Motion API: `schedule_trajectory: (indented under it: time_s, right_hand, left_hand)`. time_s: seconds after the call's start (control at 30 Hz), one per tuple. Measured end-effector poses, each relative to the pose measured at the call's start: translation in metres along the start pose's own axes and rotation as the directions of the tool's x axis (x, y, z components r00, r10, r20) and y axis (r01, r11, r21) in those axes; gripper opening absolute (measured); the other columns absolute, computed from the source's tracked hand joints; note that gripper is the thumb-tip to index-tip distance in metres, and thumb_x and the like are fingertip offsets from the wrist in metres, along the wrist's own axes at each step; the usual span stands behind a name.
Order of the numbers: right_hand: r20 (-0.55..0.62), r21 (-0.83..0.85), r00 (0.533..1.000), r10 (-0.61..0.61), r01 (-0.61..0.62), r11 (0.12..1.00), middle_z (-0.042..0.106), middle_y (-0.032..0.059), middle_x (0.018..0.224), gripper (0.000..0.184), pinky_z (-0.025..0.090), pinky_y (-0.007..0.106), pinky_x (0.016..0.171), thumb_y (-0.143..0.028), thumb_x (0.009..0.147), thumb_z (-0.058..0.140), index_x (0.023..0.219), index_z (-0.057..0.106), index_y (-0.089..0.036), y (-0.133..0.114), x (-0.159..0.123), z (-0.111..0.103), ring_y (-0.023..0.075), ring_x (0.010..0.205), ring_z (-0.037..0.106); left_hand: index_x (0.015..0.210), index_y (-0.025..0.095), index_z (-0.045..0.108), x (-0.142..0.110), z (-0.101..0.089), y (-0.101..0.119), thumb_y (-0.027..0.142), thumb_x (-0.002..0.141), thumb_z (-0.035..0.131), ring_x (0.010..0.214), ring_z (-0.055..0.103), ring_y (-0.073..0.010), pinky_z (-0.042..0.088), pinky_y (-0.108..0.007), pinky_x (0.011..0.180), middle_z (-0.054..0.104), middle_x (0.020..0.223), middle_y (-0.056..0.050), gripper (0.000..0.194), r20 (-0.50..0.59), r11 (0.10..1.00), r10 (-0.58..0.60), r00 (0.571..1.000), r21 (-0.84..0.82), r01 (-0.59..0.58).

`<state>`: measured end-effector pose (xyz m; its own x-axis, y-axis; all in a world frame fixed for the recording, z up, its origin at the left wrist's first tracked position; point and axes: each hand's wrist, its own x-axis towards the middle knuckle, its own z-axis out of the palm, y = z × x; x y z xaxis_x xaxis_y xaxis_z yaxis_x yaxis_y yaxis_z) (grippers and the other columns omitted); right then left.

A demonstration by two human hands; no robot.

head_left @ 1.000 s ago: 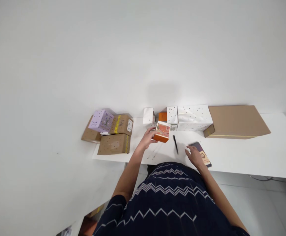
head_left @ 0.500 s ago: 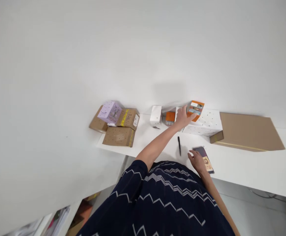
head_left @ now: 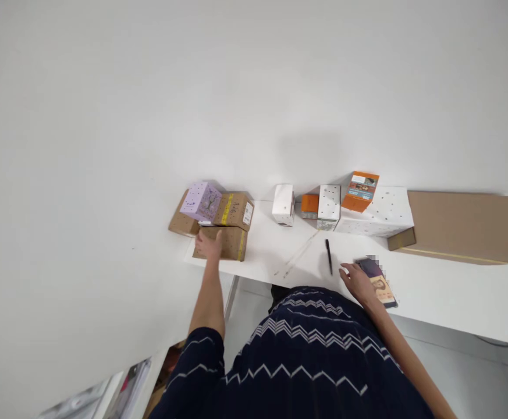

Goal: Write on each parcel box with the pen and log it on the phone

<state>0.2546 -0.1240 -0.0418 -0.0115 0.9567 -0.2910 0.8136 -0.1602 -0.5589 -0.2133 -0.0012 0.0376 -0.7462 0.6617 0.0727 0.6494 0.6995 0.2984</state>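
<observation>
My left hand [head_left: 210, 244] reaches over the front brown cardboard box [head_left: 231, 241] at the left end of the table, thumb and fingers apart. It covers part of that box, and I cannot tell how firmly it touches. Behind, a lilac box [head_left: 201, 201] and a brown box with yellow tape [head_left: 235, 209] are stacked close. My right hand [head_left: 358, 282] rests on the table beside a dark phone-like thing [head_left: 380, 285] with a portrait picture, its fingers loosely stretched and holding nothing. A black pen [head_left: 329, 256] lies just left of it.
Along the wall stand a small white box [head_left: 283, 203], a low orange box [head_left: 309, 206], another white box [head_left: 329, 205] and a long white box [head_left: 378, 218] bearing an orange box [head_left: 361, 191]. A large flat brown carton [head_left: 467, 227] lies at the right on the white table [head_left: 446, 297].
My left hand has left the orange box on the long white box and swung left to the front brown box. My right hand stays near the phone. The view has shifted slightly.
</observation>
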Motion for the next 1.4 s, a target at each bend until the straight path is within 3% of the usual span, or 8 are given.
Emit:
schedule_trajectory:
  time_s: [0.1,0.3,0.57,0.77,0.87,1.07,1.27,1.4]
  right_hand:
    - [0.027,-0.024,0.999,-0.041,0.042,0.999,0.061,0.0152,0.113,0.037,0.046,0.031,0.079,-0.03,0.092,0.038,0.116,0.06,-0.012,-0.008,0.003,-0.001,0.019,0.079,0.064]
    - [0.047,-0.056,0.999,-0.019,0.021,0.998,0.063,0.0153,0.108,0.037,0.045,0.03,0.078,-0.029,0.092,0.038,0.117,0.06,-0.011,-0.019,0.0,-0.005,0.0207,0.082,0.065]
    - [0.09,0.017,0.993,-0.082,0.081,0.997,0.067,0.0131,0.102,0.035,0.045,0.029,0.081,-0.03,0.09,0.041,0.112,0.063,-0.013,-0.034,0.007,-0.002,0.0209,0.086,0.065]
    - [0.094,0.159,0.993,-0.068,0.052,0.986,0.067,0.0136,0.11,0.042,0.045,0.03,0.083,-0.023,0.087,0.04,0.126,0.055,-0.015,-0.051,0.022,0.001,0.0225,0.094,0.064]
    - [0.026,0.212,0.997,0.067,-0.071,0.975,0.069,0.0113,0.108,0.045,0.046,0.031,0.084,-0.02,0.087,0.034,0.127,0.054,-0.016,-0.044,0.027,-0.002,0.0222,0.095,0.064]
    - [0.048,0.459,0.987,0.155,-0.16,0.874,0.071,0.0075,0.093,0.046,0.05,0.031,0.073,-0.025,0.084,0.033,0.12,0.059,-0.015,-0.028,0.029,0.0,0.0187,0.074,0.065]
    - [0.094,0.528,0.982,0.162,-0.187,0.828,0.07,0.0047,0.078,0.046,0.05,0.029,0.069,-0.024,0.081,0.035,0.117,0.062,-0.015,-0.027,0.031,0.009,0.0166,0.067,0.063]
    - [0.069,0.475,0.985,0.156,-0.17,0.863,0.071,0.0064,0.088,0.043,0.049,0.031,0.075,-0.023,0.081,0.037,0.113,0.065,-0.017,-0.027,0.03,0.002,0.0182,0.079,0.063]
  left_hand:
    - [0.145,0.011,0.009,0.031,-0.005,-0.032,0.067,0.07,0.056,0.138,0.013,-0.0386,0.02,-0.059,0.106,0.015,0.151,-0.022,0.105,0.282,0.977,-0.145,0.948,0.195,0.091]
    - [0.146,0.015,0.011,0.034,-0.003,-0.033,0.071,0.057,0.063,0.132,0.027,-0.0426,0.028,-0.057,0.103,0.021,0.147,-0.023,0.117,0.48,0.961,-0.056,0.875,0.263,-0.083]
    - [0.144,0.014,0.015,-0.108,0.006,0.033,0.076,0.064,0.051,0.121,0.036,-0.0458,0.036,-0.061,0.092,0.029,0.139,-0.024,0.108,0.522,0.947,0.127,0.843,0.19,-0.26]
    - [0.143,0.014,0.025,-0.162,0.023,0.076,0.055,0.079,0.052,0.115,0.049,-0.0368,0.039,-0.047,0.094,0.044,0.128,-0.022,0.08,0.581,0.883,0.45,0.678,-0.174,-0.436]
    - [0.138,0.015,0.037,-0.162,0.035,0.072,0.045,0.079,0.056,0.111,0.054,-0.0303,0.04,-0.042,0.097,0.054,0.122,-0.018,0.069,0.561,0.853,0.52,0.644,-0.383,-0.356]
    - [0.122,0.015,0.055,-0.16,0.056,0.047,0.05,0.083,0.049,0.099,0.06,-0.0225,0.05,-0.035,0.083,0.062,0.116,-0.013,0.052,0.663,0.827,0.424,0.617,-0.562,0.036]
    - [0.117,0.015,0.058,-0.166,0.068,0.038,0.056,0.085,0.043,0.107,0.057,-0.0239,0.05,-0.035,0.083,0.061,0.119,-0.014,0.054,0.668,0.802,0.433,0.606,-0.591,0.079]
    - [0.113,0.012,0.06,-0.164,0.062,0.039,0.066,0.084,0.036,0.096,0.062,-0.0247,0.053,-0.034,0.073,0.062,0.116,-0.016,0.065,0.741,0.855,0.344,0.577,-0.501,0.134]
